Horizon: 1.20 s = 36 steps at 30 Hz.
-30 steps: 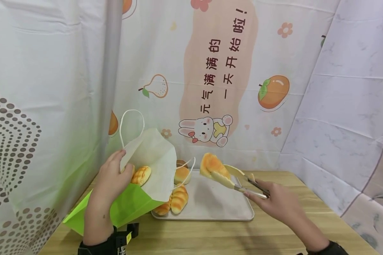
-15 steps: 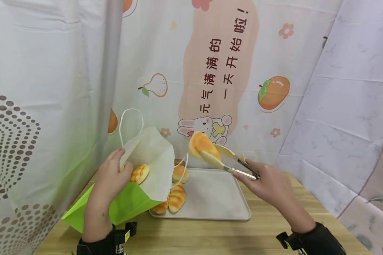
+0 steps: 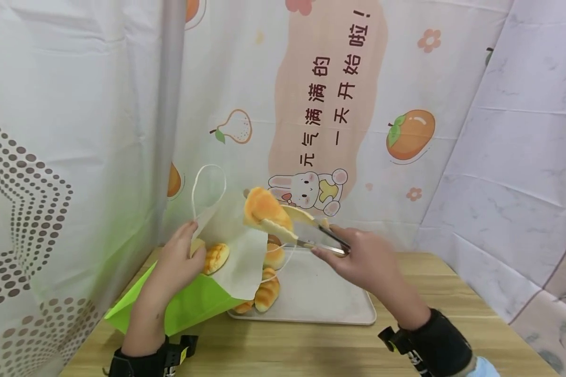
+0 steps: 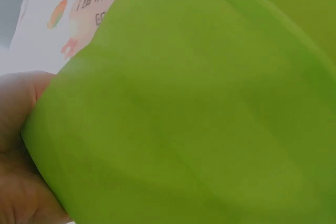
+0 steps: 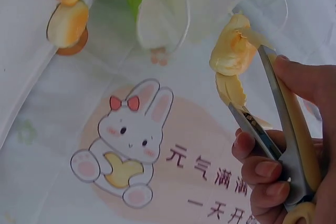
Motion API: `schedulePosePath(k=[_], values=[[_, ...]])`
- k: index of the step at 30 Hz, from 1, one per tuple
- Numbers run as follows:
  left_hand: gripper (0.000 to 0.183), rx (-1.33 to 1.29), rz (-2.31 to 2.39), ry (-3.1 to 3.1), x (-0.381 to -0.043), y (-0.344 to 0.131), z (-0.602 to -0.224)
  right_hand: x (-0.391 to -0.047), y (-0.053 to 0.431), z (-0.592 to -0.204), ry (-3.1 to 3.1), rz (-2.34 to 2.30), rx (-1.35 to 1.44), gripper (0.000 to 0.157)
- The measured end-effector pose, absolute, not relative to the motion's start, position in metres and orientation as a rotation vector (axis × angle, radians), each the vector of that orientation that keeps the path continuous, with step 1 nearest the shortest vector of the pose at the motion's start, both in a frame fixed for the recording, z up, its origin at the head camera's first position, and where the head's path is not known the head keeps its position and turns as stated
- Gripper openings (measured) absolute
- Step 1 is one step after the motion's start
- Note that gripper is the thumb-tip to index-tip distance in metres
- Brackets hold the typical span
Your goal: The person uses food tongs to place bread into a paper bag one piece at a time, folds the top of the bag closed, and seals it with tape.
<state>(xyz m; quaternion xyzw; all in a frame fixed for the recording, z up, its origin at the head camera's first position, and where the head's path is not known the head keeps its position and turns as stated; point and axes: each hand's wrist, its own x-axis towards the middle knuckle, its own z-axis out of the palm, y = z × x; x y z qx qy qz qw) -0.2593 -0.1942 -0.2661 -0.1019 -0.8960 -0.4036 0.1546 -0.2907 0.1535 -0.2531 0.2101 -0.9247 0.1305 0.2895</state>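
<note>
My left hand [image 3: 176,262] pinches the rim of a green paper bag [image 3: 195,306] with a white inside, which leans over with its mouth toward the tray; in the left wrist view the bag's green side fills most of the frame. A scored bread roll [image 3: 216,258] shows inside the mouth. With my right hand [image 3: 365,259] I grip a pair of tongs [image 3: 306,243]. Between the cream tips of the tongs a golden bread [image 5: 233,45] is held in the air, close to the bag's opening.
A pale tray [image 3: 320,298] lies on the wooden table [image 3: 273,348] behind and right of the bag. On its left side sit a ridged bread [image 3: 267,292], a round bun [image 3: 274,256] and others partly hidden. White cord handles [image 3: 209,166] stick out from the bag. Printed curtains surround the table.
My right hand has carried the tongs and golden bread left and upward, from above the tray to the bag's mouth. The left hand keeps its hold on the bag rim.
</note>
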Motion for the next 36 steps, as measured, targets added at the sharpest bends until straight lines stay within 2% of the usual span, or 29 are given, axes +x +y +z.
schedulePosePath(k=[5,8,13,16,21,26,36], values=[[0.074,-0.310,-1.189,-2.599,-0.261,-0.193,-0.268,-0.295,0.124,-0.264,-2.500,0.306,0.664,0.065],[0.080,-0.283,-1.218,-2.598,-0.262,-0.192,-0.267,-0.298,0.108,-0.272,-2.498,0.271,0.710,0.061],[0.077,-0.233,-1.205,-2.583,-0.261,-0.195,-0.264,-0.301,0.088,-0.283,-2.472,0.246,0.788,0.044],[0.073,-0.212,-1.180,-2.576,-0.261,-0.198,-0.263,-0.302,0.077,-0.286,-2.488,0.255,0.833,0.042],[0.068,-0.185,-1.157,-2.562,-0.259,-0.203,-0.258,-0.303,0.061,-0.277,-2.550,0.259,0.924,0.052],[0.066,-0.165,-1.129,-2.549,-0.258,-0.206,-0.253,-0.304,0.046,-0.260,-2.573,0.167,0.999,0.042],[0.062,-0.165,-1.058,-2.571,-0.251,-0.212,-0.244,-0.301,0.019,-0.238,-2.758,-0.014,1.022,0.045]])
